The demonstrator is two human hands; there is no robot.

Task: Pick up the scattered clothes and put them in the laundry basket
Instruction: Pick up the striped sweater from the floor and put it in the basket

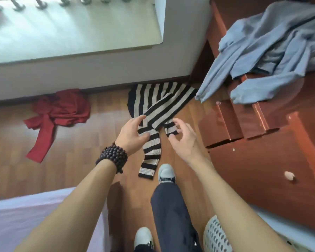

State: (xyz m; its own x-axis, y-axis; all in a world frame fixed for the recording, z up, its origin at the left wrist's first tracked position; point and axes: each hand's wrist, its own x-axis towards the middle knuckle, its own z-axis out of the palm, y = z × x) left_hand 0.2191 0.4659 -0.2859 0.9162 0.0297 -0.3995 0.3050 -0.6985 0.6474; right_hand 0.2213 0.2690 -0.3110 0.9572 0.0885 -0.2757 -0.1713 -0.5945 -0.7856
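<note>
A black-and-cream striped sweater (158, 104) lies on the wooden floor by the wall. My left hand (133, 135), with a dark bead bracelet at the wrist, pinches the sweater's fabric between thumb and fingers. My right hand (182, 137) hovers over a striped sleeve end, fingers curled and spread, its fingertips touching the cloth. A red garment (62, 110) lies crumpled on the floor to the left. A grey-blue garment (269, 51) drapes over the desk at the right. The white perforated laundry basket (215, 235) shows at the bottom right, partly behind my right arm.
A reddish wooden desk with drawers (262, 160) stands at the right. A bed with a pale sheet (35, 215) fills the bottom left. A window sill (76, 33) runs along the wall ahead. My legs and white shoes (165, 173) stand on the floor between bed and desk.
</note>
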